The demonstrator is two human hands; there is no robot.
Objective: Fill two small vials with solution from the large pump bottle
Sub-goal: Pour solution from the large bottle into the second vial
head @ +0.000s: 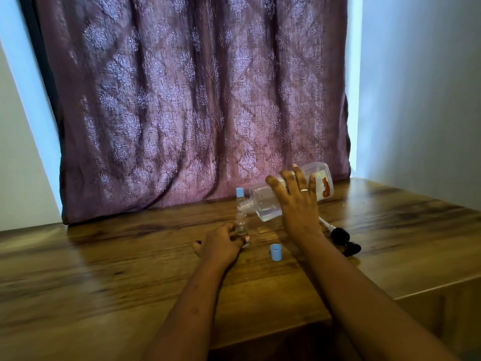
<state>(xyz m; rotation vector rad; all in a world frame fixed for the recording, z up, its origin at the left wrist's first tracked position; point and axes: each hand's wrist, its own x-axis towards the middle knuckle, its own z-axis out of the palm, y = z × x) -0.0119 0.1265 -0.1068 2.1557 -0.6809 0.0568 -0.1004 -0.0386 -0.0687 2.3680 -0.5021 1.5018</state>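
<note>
The wood-grain counter (104,269), smooth with a dull sheen, carries everything toward its far edge. Nearest lies a loose cap (276,252), pale blue plastic, a short cylinder standing mouth up between the two forearms, most likely taken off so the vial can take liquid.

Just beyond it the left hand (222,243) rests on the counter with its fingers curled round the foot of the open vial (241,226), a slim clear tube kept upright. That low grip seems meant to stop it tipping while leaving the mouth free.

To the right, toward the counter's right edge, the black pump head (345,241) lies on its side with its white dip tube, set aside so liquid can be poured rather than pumped.

Farther back the right hand (299,204) wraps over the large bottle (263,201), clear, squarish and labelled, tipped with its threaded neck down at the vial's mouth. Clear liquid pools at the low end.

Behind stands the capped vial (239,192); the two vials overlap, so their outlines blur together. A purple patterned curtain (182,100) hangs beyond.
</note>
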